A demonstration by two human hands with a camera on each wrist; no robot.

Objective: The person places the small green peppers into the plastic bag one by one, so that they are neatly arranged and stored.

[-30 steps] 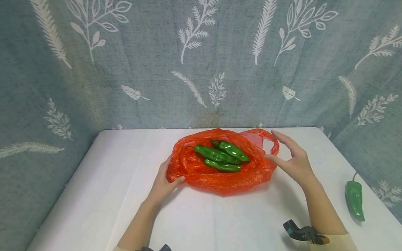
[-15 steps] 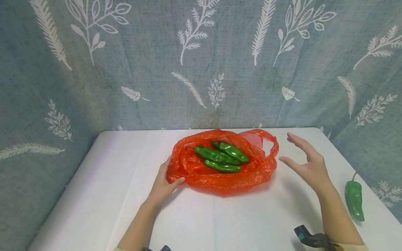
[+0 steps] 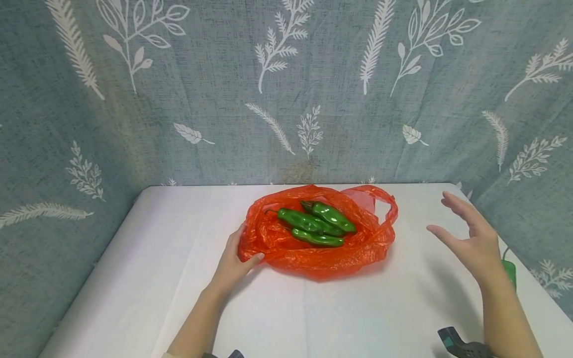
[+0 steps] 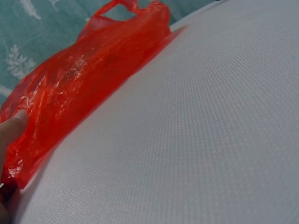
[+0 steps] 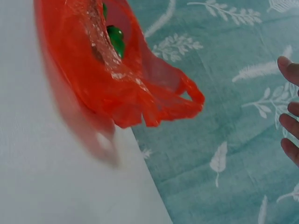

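Observation:
A red plastic bag lies on the white table with its mouth spread wide. Several green chili peppers rest inside it. My left hand holds the bag's left side, thumb against the front and fingers partly hidden behind the edge. To the right of the bag, my right hand is raised over the table, thumb and fingers apart with nothing between them. Just beyond its wrist lies another green chili pepper, partly covered by the forearm.
A loop handle of the bag sticks out at its right. The white table ends at the back and sides against a grey-green leaf-patterned cloth. A dark wrist strap is on my right arm.
My right hand has moved away from the bag's handle to the right, toward the loose chili pepper, whose lower part the forearm now covers. The left hand and bag stay put.

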